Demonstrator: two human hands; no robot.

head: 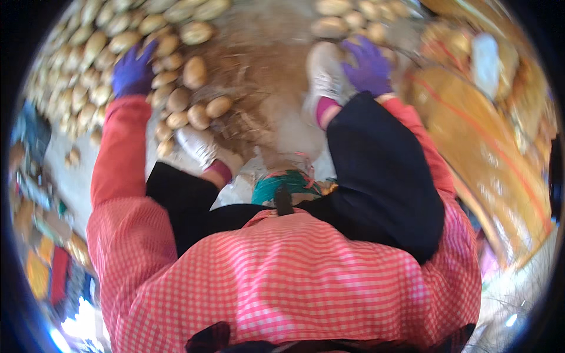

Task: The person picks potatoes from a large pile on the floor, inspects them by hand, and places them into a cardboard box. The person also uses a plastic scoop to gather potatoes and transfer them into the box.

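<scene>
My left hand [133,73], in a purple glove, lies on the near part of a big heap of potatoes [90,79], fingers spread. No potato shows in its grip, though its palm is hidden. On the other side, my right hand [367,68] in a matching glove has its fingers apart beside my right shoe [325,66]. It looks to hold nothing; a potato [389,55] partly shows at its edge. Several loose potatoes, among them one potato [219,106] at the heap's edge, lie near my left shoe [198,145].
A smaller group of potatoes [348,15] lies ahead on the right. Along my right side stretches a filled orange mesh sack [490,150] with red stripes. Soil and straw [247,70] cover the floor between my feet. A green bundle [282,185] sits beneath me.
</scene>
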